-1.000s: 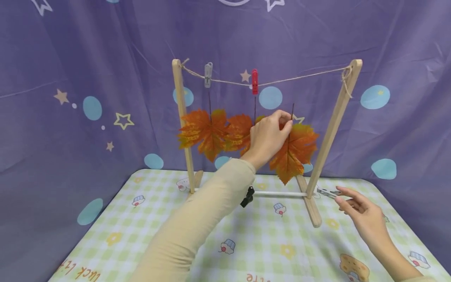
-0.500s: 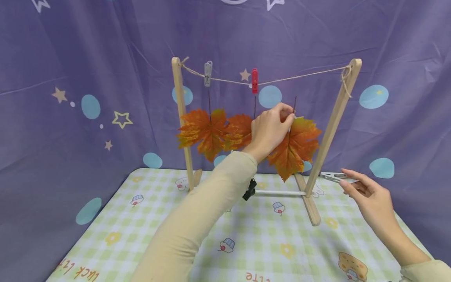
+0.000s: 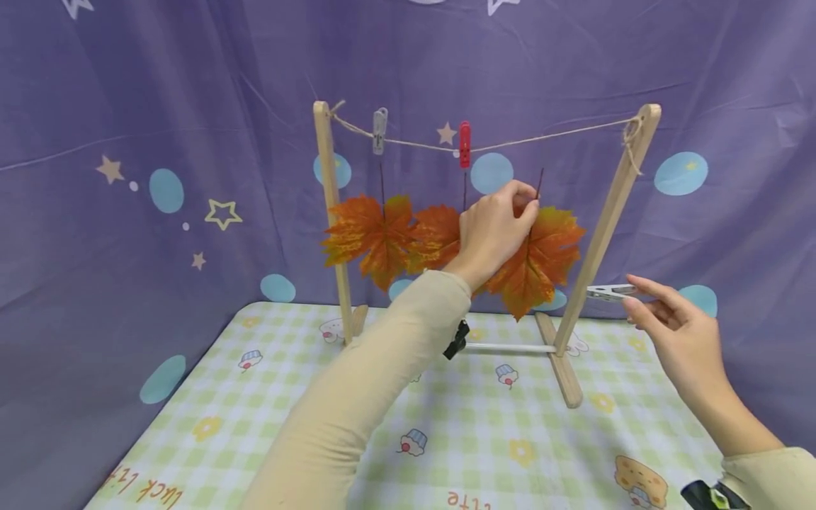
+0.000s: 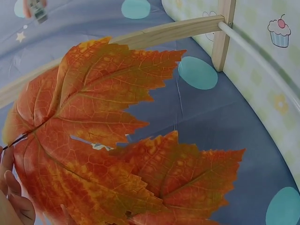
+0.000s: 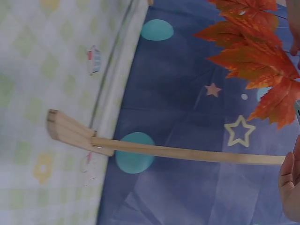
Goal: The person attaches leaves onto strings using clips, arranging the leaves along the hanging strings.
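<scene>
My left hand (image 3: 500, 223) pinches the dark stem of an orange maple leaf (image 3: 534, 265), which hangs in front of the rack's right half, below the string. In the left wrist view that leaf (image 4: 89, 89) fills much of the picture and the hand (image 4: 16, 199) shows at the left edge. My right hand (image 3: 685, 336) holds a grey clothespin (image 3: 610, 292) between thumb and fingertips, just right of the rack's right post. In the right wrist view only part of this hand (image 5: 291, 183) appears. Two more leaves hang from the string (image 3: 548, 139), one under a grey clothespin (image 3: 380, 132), one under a red clothespin (image 3: 465, 144).
The wooden rack has a left post (image 3: 331, 212), a right post (image 3: 605, 227) and a white bottom rod (image 3: 510, 348). It stands on a green checked tablecloth (image 3: 472, 439). Behind hangs a purple patterned curtain (image 3: 191, 106).
My right hand has risen with the grey clothespin from near table level to beside the post's lower half. My left hand has lifted the leaf slightly and moved it a little right.
</scene>
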Action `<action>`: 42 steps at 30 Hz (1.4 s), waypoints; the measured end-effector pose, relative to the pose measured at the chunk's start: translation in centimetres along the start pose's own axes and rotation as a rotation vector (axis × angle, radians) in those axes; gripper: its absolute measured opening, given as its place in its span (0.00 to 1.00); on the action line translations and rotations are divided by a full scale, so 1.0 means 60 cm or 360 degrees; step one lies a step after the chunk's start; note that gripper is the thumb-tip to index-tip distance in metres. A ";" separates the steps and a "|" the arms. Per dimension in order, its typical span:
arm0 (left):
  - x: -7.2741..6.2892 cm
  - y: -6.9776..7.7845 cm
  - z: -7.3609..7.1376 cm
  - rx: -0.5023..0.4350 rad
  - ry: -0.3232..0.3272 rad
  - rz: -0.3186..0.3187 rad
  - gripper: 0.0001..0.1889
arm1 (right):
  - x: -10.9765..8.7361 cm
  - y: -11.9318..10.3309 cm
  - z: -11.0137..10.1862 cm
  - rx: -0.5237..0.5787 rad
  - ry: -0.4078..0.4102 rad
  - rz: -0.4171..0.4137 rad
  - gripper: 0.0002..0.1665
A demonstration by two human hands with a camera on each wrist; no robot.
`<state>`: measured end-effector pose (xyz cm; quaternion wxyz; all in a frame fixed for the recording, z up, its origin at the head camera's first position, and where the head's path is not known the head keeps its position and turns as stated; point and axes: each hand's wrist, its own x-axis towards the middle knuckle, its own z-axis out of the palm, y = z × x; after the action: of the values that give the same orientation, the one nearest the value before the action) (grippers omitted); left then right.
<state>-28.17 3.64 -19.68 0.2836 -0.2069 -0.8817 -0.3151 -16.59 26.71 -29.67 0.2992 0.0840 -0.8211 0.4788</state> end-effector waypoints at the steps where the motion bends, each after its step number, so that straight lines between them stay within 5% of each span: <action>1: 0.001 0.001 0.001 0.0003 0.0006 -0.0004 0.11 | 0.004 -0.005 0.000 0.0017 0.0010 0.0000 0.24; 7: 0.004 0.005 0.004 -0.0004 0.0025 -0.0012 0.10 | 0.033 -0.034 0.001 0.0100 0.0077 -0.0012 0.22; 15: 0.006 0.000 0.010 -0.0035 0.0036 -0.0054 0.10 | 0.070 -0.069 0.022 0.0546 0.0082 -0.0066 0.21; 22: 0.007 -0.003 0.014 -0.0038 0.0027 -0.0050 0.10 | 0.094 -0.093 0.030 0.0719 0.0111 -0.0071 0.22; 28: 0.009 -0.001 0.015 -0.0045 0.0032 -0.0039 0.11 | 0.116 -0.106 0.032 0.0649 0.0186 -0.0086 0.20; 35: 0.008 -0.003 0.015 -0.0043 0.0055 -0.0035 0.10 | 0.143 -0.112 0.037 0.0340 0.0305 -0.0131 0.20; 42: 0.008 -0.002 0.020 -0.0034 0.0059 -0.0027 0.10 | 0.160 -0.113 0.040 0.0225 0.0408 -0.0282 0.20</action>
<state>-29.06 4.46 -20.18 0.2950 -0.1967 -0.8746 -0.3306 -22.43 22.57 -20.06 0.4358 0.1150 -0.7299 0.5140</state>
